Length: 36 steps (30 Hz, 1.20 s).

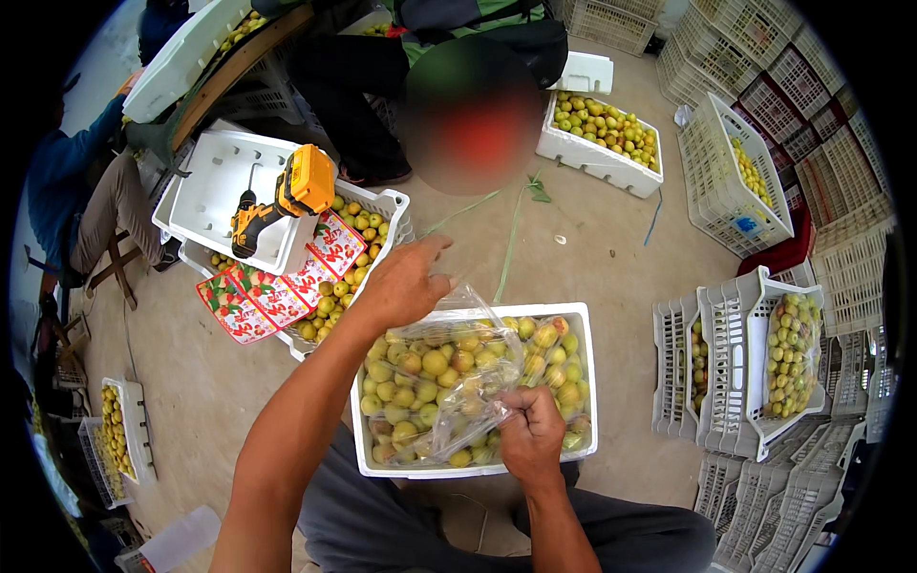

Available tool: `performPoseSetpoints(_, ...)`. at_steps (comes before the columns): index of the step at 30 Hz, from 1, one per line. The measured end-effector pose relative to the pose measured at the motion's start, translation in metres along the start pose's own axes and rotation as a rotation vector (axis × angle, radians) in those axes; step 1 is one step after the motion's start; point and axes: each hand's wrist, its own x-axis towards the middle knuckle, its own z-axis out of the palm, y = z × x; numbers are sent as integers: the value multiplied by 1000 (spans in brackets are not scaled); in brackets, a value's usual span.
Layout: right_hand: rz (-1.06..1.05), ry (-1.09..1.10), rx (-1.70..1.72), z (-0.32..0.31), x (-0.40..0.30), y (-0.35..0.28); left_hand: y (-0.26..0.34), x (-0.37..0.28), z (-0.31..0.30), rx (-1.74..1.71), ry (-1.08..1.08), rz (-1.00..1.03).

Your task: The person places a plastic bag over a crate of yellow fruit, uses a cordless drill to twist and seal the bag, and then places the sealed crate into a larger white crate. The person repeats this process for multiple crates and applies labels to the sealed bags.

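A white foam box (592,387) of round yellow-green fruit (434,362) stands before me, above my knees. Clear plastic film (466,401) lies wrinkled over the fruit, gathered towards the box's right half. My right hand (534,430) grips a bunch of this film near the front right of the box. Over the far left corner reaches my left hand (414,281), thumb and forefinger apart. A raised edge of film is close to its thumb; whether they touch is unclear.
Left of the box, a crate (401,215) of fruit bears printed cards (276,301) and an empty foam box (215,179) with a yellow cordless drill (286,197) on it. Stacked plastic crates (731,372) line the right. Another fruit box (602,136) and two people are beyond.
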Motion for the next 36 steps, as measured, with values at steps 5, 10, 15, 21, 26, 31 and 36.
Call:
performPoseSetpoints(5, 73, -78, 2, -8, 5, 7, -34, 24, 28, 162, -490, -163)
performPoseSetpoints(10, 77, -46, 1, -6, 12, 1, 30, 3, 10, 101, -176, -25)
performPoseSetpoints(15, 176, -53, 88, 7, 33, -11, 64, -32, -1, 178, -260, 279)
performPoseSetpoints(21, -72, -216, -200, 6, 48, -2, 91, -48, -12, -112, -302, 375)
performPoseSetpoints(26, -59, -134, -229, 3, 37, -12, 28, -91, -67, -314, -156, -74)
performPoseSetpoints(31, -81, -107, -229, 10, 36, -19, 18, -121, -20, 151, -388, 32)
performPoseSetpoints(36, -99, -144, -260, 12, 31, -26, 51, -101, 44, 155, -232, 296)
